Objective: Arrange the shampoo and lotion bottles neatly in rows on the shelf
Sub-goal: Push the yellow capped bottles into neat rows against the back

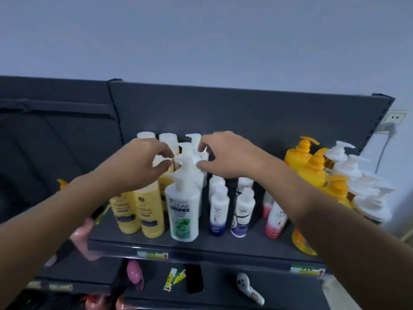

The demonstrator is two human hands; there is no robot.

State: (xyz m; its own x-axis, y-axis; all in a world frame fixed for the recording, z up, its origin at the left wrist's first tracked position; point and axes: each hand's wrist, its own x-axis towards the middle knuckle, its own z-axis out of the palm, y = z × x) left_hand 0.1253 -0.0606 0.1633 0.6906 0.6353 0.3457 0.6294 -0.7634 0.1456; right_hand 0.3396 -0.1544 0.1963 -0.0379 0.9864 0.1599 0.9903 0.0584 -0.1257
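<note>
A dark shelf [223, 250] holds rows of bottles. At the front of the middle row stands a white pump bottle with a green label [184, 211], with more white pump bottles [186, 167] lined up behind it. My left hand [143, 164] pinches the pump nozzle of the second bottle between thumb and forefinger. My right hand [225, 153] curls its fingers and thumb round the pump of the rear white bottle [194, 138]. Yellow bottles [152, 213] stand to the left. Small white-and-blue bottles [219, 211] and white-and-red bottles [276, 220] stand to the right.
Orange pump bottles [300, 153] and white pump bottles [348, 166] crowd the shelf's right end. Pink bottles [82, 236] sit under my left forearm. The lower shelf carries a pink bottle [134, 271], a black object [194, 278] and a white controller [248, 289].
</note>
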